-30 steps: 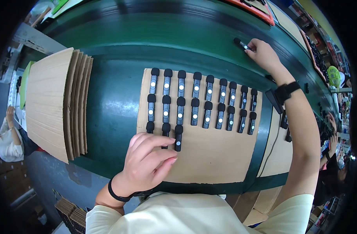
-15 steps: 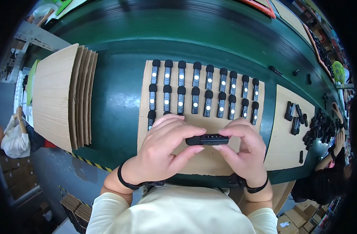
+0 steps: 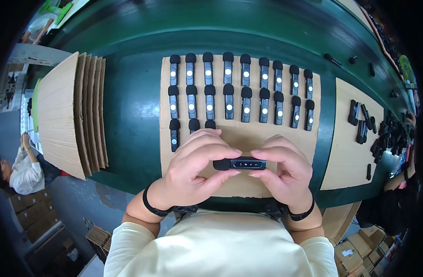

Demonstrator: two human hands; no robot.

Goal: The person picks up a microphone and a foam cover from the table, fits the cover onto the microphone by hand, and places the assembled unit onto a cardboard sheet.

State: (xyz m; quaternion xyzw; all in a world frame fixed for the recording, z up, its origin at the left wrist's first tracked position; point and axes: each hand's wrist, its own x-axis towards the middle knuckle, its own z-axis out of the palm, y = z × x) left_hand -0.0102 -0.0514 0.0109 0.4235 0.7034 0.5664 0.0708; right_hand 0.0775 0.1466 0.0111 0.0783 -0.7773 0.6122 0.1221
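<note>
Between my two hands is a small black wireless microphone [image 3: 241, 164] with a foam tip, held level above a cardboard sheet [image 3: 248, 188]. My left hand [image 3: 193, 164] pinches it at the foam end with thumb and forefinger. My right hand [image 3: 285, 168] pinches the opposite end the same way. A side with a small panel of marks faces up. Beyond my hands, similar microphones [image 3: 228, 101] with white round spots lie in rows on the sheet, foam tips pointing away from me. My left fingers partly cover the nearest, shorter row.
A stack of cardboard sheets [image 3: 59, 115] stands on the green table [image 3: 133, 92] at left. At right, another cardboard sheet [image 3: 345, 157] carries loose microphones, with a dark pile [image 3: 389, 134] beside it. One person [image 3: 24, 171] is at far left; another person's dark sleeve [image 3: 382, 207] shows at right.
The held microphone has been rolled slightly, so its marked side now faces up more fully. Both hands keep their pinch. My view has shifted, and the rows appear higher.
</note>
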